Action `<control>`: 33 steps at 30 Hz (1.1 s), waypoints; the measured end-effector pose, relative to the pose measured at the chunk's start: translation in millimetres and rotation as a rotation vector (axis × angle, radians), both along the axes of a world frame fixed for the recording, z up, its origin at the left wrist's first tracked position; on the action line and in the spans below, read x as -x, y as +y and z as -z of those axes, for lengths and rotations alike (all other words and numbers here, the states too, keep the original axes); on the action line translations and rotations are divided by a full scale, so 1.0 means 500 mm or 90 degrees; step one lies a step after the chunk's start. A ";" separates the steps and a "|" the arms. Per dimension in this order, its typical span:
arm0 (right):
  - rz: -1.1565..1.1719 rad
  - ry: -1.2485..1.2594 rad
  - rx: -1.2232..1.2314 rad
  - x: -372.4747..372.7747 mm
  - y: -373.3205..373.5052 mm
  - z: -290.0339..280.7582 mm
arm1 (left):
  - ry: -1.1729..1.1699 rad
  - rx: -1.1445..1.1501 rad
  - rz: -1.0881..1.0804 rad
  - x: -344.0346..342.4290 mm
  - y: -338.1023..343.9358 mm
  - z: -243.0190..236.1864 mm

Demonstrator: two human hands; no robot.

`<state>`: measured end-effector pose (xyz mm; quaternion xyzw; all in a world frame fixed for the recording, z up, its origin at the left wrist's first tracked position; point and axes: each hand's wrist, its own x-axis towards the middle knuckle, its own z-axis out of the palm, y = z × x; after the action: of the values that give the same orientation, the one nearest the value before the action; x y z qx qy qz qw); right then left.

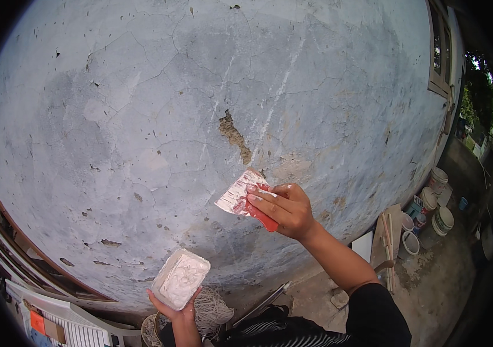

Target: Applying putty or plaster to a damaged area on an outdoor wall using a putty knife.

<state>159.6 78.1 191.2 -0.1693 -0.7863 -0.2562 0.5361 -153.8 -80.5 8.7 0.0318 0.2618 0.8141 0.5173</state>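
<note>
Right hand (294,213): closed on the scraper (236,195), fingers extended along its red handle and onto the base of the blade. The blade is broad, coated with white paste, and directed toward the left. Left hand (178,313): cupped under the near end of the tub (161,272), digits along both sides. The tub is tilted, open face visible, and contains white paste (187,277).

Governing relation: the hole (235,137) in the wall (142,87) lies to the far side of the scraper and slightly left of the right hand. Its long axis runs from far left to near right; its near end is just beside the far corner of the blade. The right hand is the nearer of the two; the left hand and tub are well apart from the hole, on the near-left side. Contact between blade and wall cannot be determined.

The wall is pale blue-grey, with fine cracks and light streaks to the right of the hole. Smaller chips (110,243) are located at near left.

Outer area: a bundle of cord (213,309) lies just right of the left hand. Buckets (409,243) stand on the ground at right, with wooden strips (388,254) beside them. A window (440,49) is at far right.

Markings: none legible on the scraper or tub; any bucket labels are too small to read.
</note>
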 end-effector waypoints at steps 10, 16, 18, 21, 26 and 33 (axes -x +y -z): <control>0.005 -0.054 0.004 -0.012 -0.023 -0.002 | 0.003 -0.016 0.007 -0.007 -0.003 -0.002; 0.000 -0.029 -0.002 -0.003 -0.021 -0.010 | -0.003 -0.029 0.015 -0.008 0.000 0.003; -0.029 -0.009 0.003 0.006 -0.026 -0.012 | -0.015 -0.035 0.020 -0.006 0.000 0.004; 0.000 -0.012 -0.003 -0.001 0.008 -0.015 | -0.006 -0.006 0.013 -0.013 0.004 0.000; -0.025 0.010 0.001 0.033 -0.013 -0.034 | -0.010 -0.032 0.018 -0.004 -0.001 0.003; -0.030 0.023 -0.014 0.033 0.001 -0.036 | -0.006 -0.027 0.010 -0.004 -0.005 -0.003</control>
<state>143.2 78.8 209.0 -0.1496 -0.7775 -0.2488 0.5579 -151.9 -83.0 10.2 0.0407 0.2418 0.8157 0.5240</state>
